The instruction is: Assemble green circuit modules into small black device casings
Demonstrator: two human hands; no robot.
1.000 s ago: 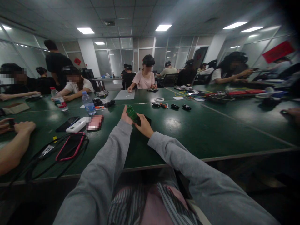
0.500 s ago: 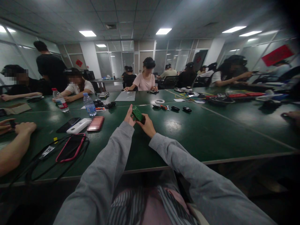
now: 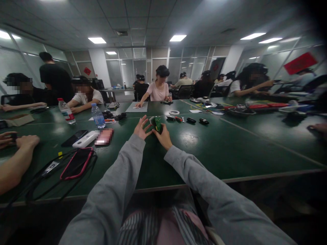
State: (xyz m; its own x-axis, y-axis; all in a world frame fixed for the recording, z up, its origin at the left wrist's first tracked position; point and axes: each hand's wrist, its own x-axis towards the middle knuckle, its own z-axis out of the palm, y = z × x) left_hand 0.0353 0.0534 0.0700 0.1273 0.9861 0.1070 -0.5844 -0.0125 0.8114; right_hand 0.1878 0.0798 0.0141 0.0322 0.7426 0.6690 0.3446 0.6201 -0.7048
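Right fingers (image 3: 165, 130) grip glossy green circuit board (image 3: 158, 124); left fingers (image 3: 143, 121) splayed beside.

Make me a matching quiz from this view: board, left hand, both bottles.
Column one
1. Circuit board
2. Left bottle
3. Right bottle
4. Left hand

Column two
A. Blue cap
B. Spread open
C. Green, held in the right hand
D. Red cap

Pairs: 1-C; 2-D; 3-A; 4-B
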